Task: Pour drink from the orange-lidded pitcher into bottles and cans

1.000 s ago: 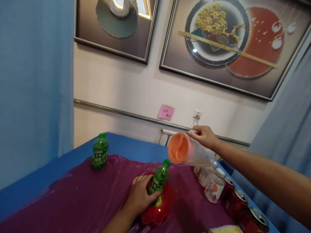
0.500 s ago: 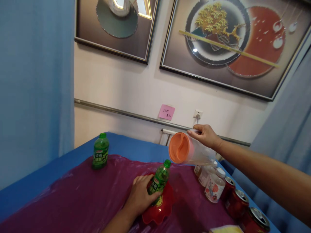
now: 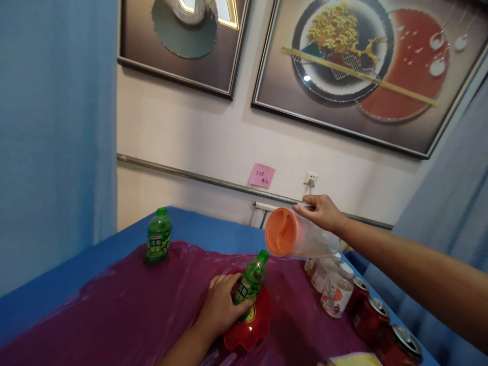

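Observation:
My left hand [image 3: 219, 310] is wrapped round a green plastic bottle [image 3: 251, 278], which leans to the right over a red scalloped dish [image 3: 246, 335]. In my right hand [image 3: 320, 212] is the handle of a clear plastic pitcher [image 3: 314, 241] with an orange lid [image 3: 281, 232]. The pitcher lies almost on its side, its lid end close above the bottle's neck. Some liquid shows along its lower wall. Whether any liquid runs from the lid into the bottle, I cannot tell.
Another green bottle [image 3: 158, 236] stands at the back left on the purple sheet [image 3: 114, 305]. Along the right edge are several white-capped jars [image 3: 337, 292] and red cans [image 3: 371, 319]. A yellow-and-white item [image 3: 354, 360] lies at the front. A metal rail [image 3: 190, 175] crosses the wall behind.
Almost nothing differs. Both hands keep the bottle and the tilted pitcher in the same places; the view has shifted very slightly.

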`<state>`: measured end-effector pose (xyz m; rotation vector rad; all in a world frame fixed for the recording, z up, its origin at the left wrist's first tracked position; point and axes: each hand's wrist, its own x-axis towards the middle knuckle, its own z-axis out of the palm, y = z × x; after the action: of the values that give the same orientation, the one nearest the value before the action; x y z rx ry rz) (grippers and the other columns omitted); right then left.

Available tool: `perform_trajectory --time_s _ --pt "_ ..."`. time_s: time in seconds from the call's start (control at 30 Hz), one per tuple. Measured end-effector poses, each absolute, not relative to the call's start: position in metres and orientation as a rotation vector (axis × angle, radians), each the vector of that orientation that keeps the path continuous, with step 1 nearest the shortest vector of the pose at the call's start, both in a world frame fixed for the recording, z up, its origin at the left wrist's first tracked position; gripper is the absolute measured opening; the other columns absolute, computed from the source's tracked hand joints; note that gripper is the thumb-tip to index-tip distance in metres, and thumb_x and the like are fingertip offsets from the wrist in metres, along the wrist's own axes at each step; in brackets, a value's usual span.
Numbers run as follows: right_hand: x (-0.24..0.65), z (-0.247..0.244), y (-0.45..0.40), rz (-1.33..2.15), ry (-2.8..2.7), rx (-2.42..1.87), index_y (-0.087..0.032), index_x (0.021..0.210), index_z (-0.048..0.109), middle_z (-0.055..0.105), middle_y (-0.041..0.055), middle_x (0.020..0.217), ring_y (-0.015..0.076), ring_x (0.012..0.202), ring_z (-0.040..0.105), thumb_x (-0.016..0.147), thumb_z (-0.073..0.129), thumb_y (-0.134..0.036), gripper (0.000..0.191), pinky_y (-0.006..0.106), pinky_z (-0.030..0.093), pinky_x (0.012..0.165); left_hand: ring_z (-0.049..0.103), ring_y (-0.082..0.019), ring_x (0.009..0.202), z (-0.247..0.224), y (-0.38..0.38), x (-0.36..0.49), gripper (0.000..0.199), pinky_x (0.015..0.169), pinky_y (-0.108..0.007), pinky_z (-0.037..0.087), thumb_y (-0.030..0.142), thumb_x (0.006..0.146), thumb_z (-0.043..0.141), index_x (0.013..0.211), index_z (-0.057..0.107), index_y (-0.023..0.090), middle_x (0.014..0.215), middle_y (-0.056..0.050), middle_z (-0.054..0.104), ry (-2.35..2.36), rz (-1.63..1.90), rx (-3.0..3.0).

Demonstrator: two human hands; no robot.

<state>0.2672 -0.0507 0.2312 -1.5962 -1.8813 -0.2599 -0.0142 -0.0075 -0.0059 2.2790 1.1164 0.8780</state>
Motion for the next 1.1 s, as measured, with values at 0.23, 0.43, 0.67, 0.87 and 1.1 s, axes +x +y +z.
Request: perform_trajectory --time_s 0.23,0.43,0.67,0.87,1.1 --pt "0.2678 0.2326 -0.0496 -0.303 -1.899 -1.585 -0.024 0.055 0.028 0.029 -0.0061 0.051 0.0101 0.05 0.029 0.081 0.058 -0.061 0.054 0.028 0.022 0.049 0.061 -0.032 0.112 -0.0072 -0.0073 -0.0135 0.059 0.104 -0.047 0.038 0.038 0.067 0.08 0.122 0.067 0.021 0.117 -0.008 0.073 1.119 0.887 2.281" --pt "0.2673 0.2324 -0.0501 -0.311 -1.893 -1.581 -0.024 0.055 0.029 0.029 -0.0061 0.051 0.0103 0.05 0.029 0.081 0.058 -0.06 0.053 0.028 0.022 0.049 0.061 -0.032 0.111 -0.008 -0.0063 -0.0143 0.059 0.103 -0.047 0.038 0.039 0.066 0.081 0.121 0.067 0.023 0.117 -0.008 0.073 1.115 0.896 2.285" --pt "0.2689 0.2333 -0.0507 -0.317 -1.895 -1.576 -0.024 0.055 0.029 0.028 -0.0064 0.052 0.0099 0.051 0.028 0.082 0.058 -0.06 0.053 0.027 0.021 0.049 0.062 -0.031 0.11 -0.0055 -0.0083 -0.0145 0.057 0.102 -0.046 0.038 0.039 0.068 0.08 0.12 0.067 0.022 0.115 -0.008 0.073 1.111 0.87 2.283" --pt "0.2678 0.2337 -0.0519 -0.301 -1.881 -1.579 -0.024 0.055 0.028 0.028 -0.0066 0.052 0.0101 0.05 0.028 0.082 0.057 -0.061 0.054 0.027 0.021 0.049 0.061 -0.033 0.113 -0.0077 -0.0053 -0.0148 0.059 0.105 -0.048 0.037 0.039 0.067 0.08 0.122 0.067 0.022 0.118 -0.009 0.073 1.115 0.887 2.294" --pt "0.2686 0.233 -0.0507 -0.318 -1.884 -1.577 -0.024 0.055 0.029 0.029 -0.0064 0.051 0.0104 0.051 0.029 0.083 0.056 -0.063 0.055 0.027 0.022 0.049 0.062 -0.032 0.112 -0.0086 -0.0038 -0.0151 0.058 0.103 -0.048 0.039 0.039 0.068 0.079 0.122 0.067 0.023 0.118 -0.009 0.073 1.119 0.887 2.315"
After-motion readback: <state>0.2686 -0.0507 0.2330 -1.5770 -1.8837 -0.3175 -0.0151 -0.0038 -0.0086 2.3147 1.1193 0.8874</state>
